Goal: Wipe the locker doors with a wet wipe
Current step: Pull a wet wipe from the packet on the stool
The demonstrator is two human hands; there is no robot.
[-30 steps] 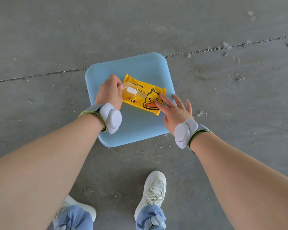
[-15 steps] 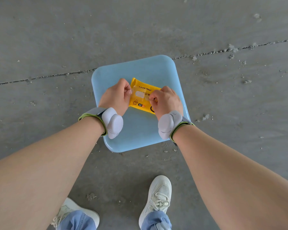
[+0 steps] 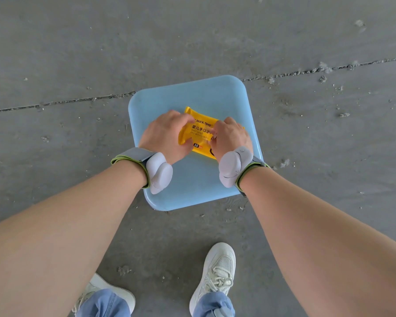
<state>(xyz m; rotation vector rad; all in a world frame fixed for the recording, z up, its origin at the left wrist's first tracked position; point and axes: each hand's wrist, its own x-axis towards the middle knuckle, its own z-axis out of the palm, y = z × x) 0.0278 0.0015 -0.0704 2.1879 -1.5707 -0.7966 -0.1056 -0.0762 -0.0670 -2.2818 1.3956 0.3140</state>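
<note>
Down at bottom edge: white sneakers, blue jeans cuffs. Bare forearms next, grey wrist bands on both. Left grip clamped round left end of yellow wipe pack, right grip pinching pack's front toward right end. Pack over middle of blue stool seat, long axis left-right, right end dipped nearer me, print upright to me. Lifted or resting, can't tell. Beyond: concrete floor, crack across it.

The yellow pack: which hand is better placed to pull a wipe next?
Likely the right hand: its fingers pinch at the middle of the pack, where the opening seems to be; the left hand grips its end, steadying it.
</note>
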